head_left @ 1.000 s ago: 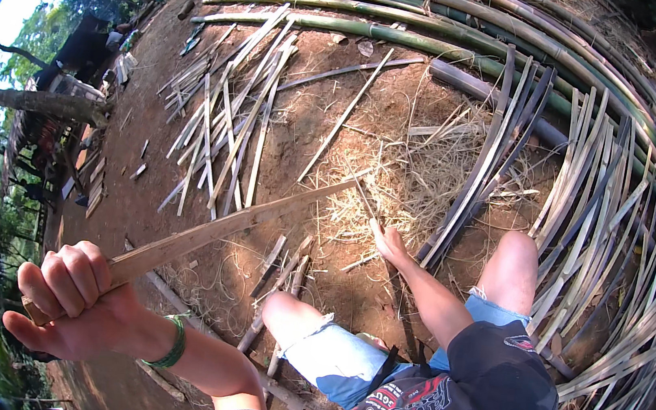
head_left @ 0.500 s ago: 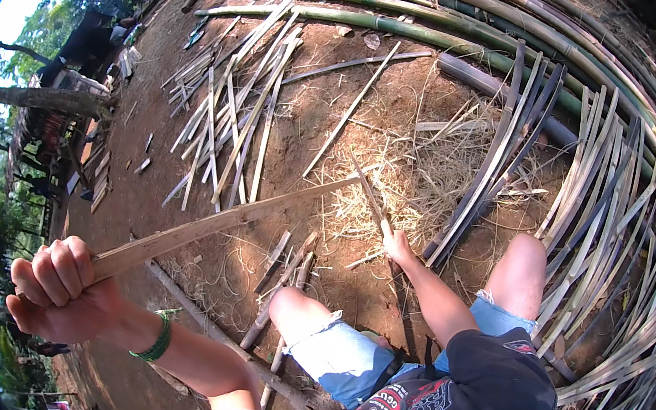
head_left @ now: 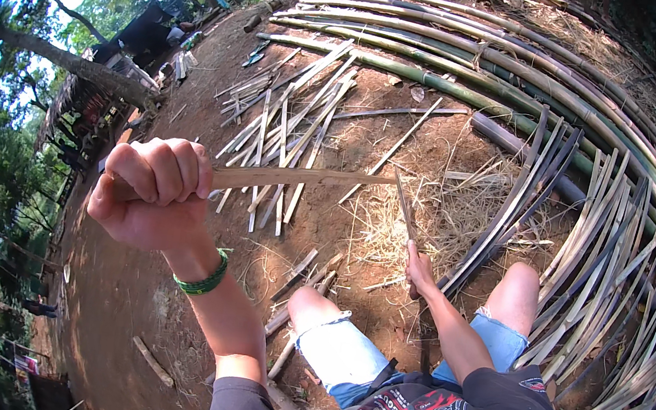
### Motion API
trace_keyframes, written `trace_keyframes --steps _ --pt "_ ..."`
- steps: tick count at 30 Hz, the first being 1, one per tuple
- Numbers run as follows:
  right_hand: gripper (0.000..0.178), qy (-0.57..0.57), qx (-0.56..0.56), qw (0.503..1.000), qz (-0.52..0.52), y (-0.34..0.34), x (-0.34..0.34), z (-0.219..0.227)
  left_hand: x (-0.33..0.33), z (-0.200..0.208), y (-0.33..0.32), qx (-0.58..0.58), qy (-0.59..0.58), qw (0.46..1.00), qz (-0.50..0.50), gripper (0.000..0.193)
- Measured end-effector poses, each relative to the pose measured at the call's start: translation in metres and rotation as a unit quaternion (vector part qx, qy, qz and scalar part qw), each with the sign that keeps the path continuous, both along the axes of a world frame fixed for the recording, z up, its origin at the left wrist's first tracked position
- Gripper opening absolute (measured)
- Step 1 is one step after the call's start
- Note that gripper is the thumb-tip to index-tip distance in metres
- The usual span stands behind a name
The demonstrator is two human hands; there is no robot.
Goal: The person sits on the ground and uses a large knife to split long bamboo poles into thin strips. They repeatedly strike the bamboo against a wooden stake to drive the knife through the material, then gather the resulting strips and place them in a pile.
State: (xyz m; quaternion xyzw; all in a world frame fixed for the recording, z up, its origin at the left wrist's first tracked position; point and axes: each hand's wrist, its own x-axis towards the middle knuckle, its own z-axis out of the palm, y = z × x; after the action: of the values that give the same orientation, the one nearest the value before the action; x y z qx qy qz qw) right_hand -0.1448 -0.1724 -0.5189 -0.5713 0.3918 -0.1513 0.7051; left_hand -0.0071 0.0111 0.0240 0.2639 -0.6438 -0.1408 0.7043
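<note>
My left hand (head_left: 151, 191) is closed in a fist around one end of a long, flat bamboo strip (head_left: 298, 178), raised at the left. The strip reaches across to the right, nearly level, bowing slightly. My right hand (head_left: 420, 270), lower and above the ground between my knees, is wrapped round the handle of a knife (head_left: 404, 204). Its narrow blade points up and away from me, and its upper part meets the strip's far end. Whether the edge has bitten into the strip, I cannot tell.
Pale shavings (head_left: 390, 229) cover the dirt beyond my right hand. Split bamboo strips (head_left: 295, 139) lie in a loose pile ahead, and more strips (head_left: 607, 264) spread along my right. Long green bamboo poles (head_left: 441, 82) lie across the far side. Short wood pieces (head_left: 297, 273) lie by my left knee.
My left hand has come up and to the right in the picture, so the strip lies more level. The knife stays at its far end. The whole view has shifted.
</note>
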Motion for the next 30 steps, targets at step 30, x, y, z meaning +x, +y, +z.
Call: trace_keyframes --steps 30 --pt "0.056 -0.290 -0.142 0.932 0.167 0.011 -0.141 0.371 -0.104 -0.072 -0.032 0.159 0.095 0.879 0.438 0.007"
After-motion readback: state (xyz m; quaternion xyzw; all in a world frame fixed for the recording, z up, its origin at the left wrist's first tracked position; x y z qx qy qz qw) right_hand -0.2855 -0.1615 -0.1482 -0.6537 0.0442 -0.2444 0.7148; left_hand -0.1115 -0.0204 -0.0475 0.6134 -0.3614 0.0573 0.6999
